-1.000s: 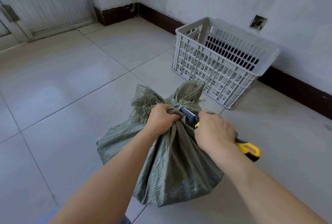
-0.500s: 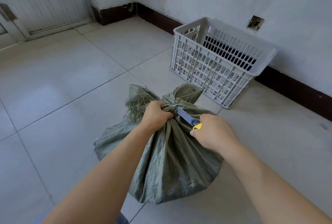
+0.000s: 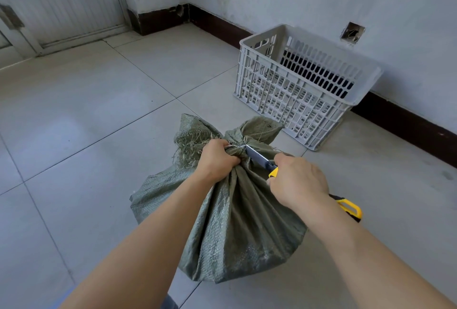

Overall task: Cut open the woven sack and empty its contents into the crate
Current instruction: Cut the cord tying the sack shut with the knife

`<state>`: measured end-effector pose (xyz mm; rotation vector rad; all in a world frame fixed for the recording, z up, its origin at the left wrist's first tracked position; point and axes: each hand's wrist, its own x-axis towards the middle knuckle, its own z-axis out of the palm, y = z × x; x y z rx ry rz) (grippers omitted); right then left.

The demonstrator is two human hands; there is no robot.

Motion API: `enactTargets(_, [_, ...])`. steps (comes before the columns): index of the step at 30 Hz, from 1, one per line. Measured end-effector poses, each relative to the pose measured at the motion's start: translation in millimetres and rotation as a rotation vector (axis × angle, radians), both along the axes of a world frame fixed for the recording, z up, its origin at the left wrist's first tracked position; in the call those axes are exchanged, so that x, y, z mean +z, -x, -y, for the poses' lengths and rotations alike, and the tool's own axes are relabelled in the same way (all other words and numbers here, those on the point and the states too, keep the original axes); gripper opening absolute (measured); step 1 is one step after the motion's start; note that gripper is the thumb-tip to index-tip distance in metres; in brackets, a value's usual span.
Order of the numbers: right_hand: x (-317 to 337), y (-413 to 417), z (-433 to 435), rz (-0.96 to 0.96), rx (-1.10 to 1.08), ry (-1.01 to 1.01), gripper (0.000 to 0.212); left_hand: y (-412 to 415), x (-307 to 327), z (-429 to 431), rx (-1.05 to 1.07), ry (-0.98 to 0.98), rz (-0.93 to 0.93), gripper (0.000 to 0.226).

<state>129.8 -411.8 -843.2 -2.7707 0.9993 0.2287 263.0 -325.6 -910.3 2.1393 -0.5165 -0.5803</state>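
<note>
At frame centre, the green woven sack (image 3: 237, 222) sits on the tiled floor (image 3: 86, 115); the left hand (image 3: 217, 159) grips its tied neck, the right hand (image 3: 298, 181) grips a yellow utility knife (image 3: 262, 159), blade at the tie. The white crate (image 3: 304, 86) stands upper right.

Grips the bunched neck of the green woven sack (image 3: 237, 222) with the left hand (image 3: 217, 160); holds a yellow utility knife (image 3: 259, 160) in the right hand (image 3: 296, 182) — blade tip at the white tie. Beyond, by the wall — a white slatted crate (image 3: 296, 100).
</note>
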Motion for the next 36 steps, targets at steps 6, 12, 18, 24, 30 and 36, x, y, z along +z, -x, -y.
enactTargets(6, [5,1,3,0.001,-0.038,-0.079,0.010,1,1,-1,-0.021,-0.006,0.033,0.009])
enactTargets(12, [1,-1,14,-0.019,-0.030,-0.191,0.032,1,-1,0,-0.017,0.004,0.042,0.010])
enactTargets(18, [1,-4,17,-0.040,-0.009,-0.357,0.040,2,-1,0,-0.015,-0.001,0.058,0.010])
enactTargets(24, [8,-3,18,-0.051,-0.049,-0.485,0.040,3,-1,-1,-0.017,-0.009,0.053,0.015])
enactTargets(30, [4,-1,18,-0.029,-0.028,-0.443,0.048,2,-2,-1,-0.007,0.001,0.045,0.013])
enactTargets(36, [-4,-3,21,-0.039,-0.013,-0.286,0.033,1,-3,-1,-0.029,-0.005,0.045,0.011])
